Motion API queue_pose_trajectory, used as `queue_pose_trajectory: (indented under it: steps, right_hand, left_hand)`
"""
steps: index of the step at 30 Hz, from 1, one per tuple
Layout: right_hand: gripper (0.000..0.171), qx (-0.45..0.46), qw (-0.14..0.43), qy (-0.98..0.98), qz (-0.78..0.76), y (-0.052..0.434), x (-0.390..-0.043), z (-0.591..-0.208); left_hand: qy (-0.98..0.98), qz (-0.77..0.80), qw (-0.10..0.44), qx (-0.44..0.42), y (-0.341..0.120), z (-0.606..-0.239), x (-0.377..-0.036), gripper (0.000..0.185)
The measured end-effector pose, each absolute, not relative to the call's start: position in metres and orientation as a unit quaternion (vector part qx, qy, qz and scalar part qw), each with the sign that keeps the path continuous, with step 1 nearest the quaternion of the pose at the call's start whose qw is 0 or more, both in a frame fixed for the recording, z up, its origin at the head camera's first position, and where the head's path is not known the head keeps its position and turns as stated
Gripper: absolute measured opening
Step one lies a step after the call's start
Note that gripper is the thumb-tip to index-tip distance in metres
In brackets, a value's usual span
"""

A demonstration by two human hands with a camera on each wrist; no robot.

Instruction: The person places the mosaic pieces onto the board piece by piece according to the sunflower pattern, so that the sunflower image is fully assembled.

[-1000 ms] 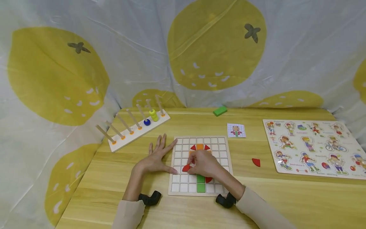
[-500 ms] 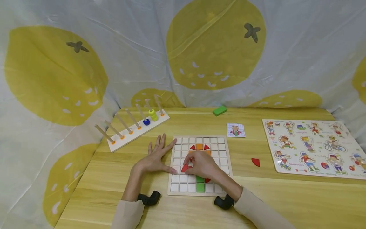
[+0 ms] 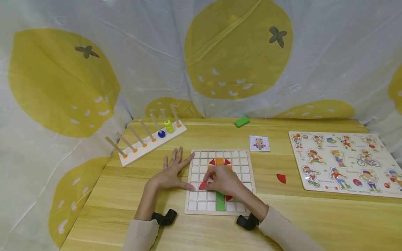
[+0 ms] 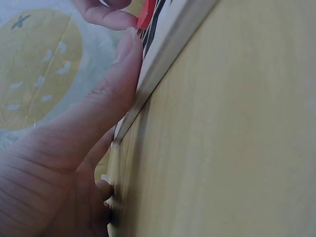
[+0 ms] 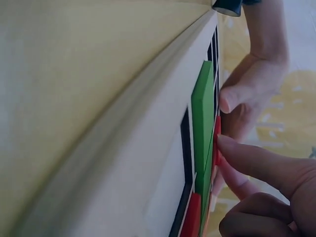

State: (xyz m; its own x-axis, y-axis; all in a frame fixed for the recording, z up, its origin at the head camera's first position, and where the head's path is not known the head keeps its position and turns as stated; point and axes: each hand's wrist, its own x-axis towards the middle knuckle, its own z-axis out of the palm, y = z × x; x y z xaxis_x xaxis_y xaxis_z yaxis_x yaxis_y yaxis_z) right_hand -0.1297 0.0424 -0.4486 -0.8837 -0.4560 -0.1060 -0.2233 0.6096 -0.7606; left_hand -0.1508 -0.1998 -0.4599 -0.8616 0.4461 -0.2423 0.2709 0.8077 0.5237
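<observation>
- The right hand (image 3: 223, 180) is lying over the middle of the grid board (image 3: 243, 164); its fingers are curling down and pinching a red piece (image 3: 203, 185), which is showing at the hand's left side, on a cell in the left half of the board.
- The red piece is sitting just under the right fingertips and pointing toward the left hand (image 3: 171, 174); the left thumb is touching the board edge just beside it, so both hands are near, but the right one is the one gripping it.
- The left hand is lying flat with straight, spread fingers, on the table (image 3: 314, 216) and the board's left edge; it is holding nothing.
- A green bar (image 3: 221, 201) is lying below the right hand, its long axis running toward the person.
- Another red piece (image 3: 281, 178) is lying on the table, well apart to the right.
</observation>
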Motion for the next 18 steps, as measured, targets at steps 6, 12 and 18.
queue_pose_trajectory:
  steps: [6,12,18]
  right_hand:
    - [0.013,-0.201,0.138,0.890,-0.386,0.0398,-0.1297,-0.4512]
    - [0.015,-0.189,0.154,0.885,-0.397,0.0415,-0.1300,-0.4509]
    - [0.014,-0.189,0.160,0.874,-0.418,0.0418,-0.1292,-0.4515]
  left_hand:
    - [0.933,0.245,0.177,0.194,-0.1999,-0.4613,-0.1514,0.116]
    - [0.933,0.249,0.173,0.195,-0.1987,-0.4606,-0.1513,0.116]
    - [0.932,0.251,0.173,0.195,-0.1997,-0.4612,-0.1507,0.116]
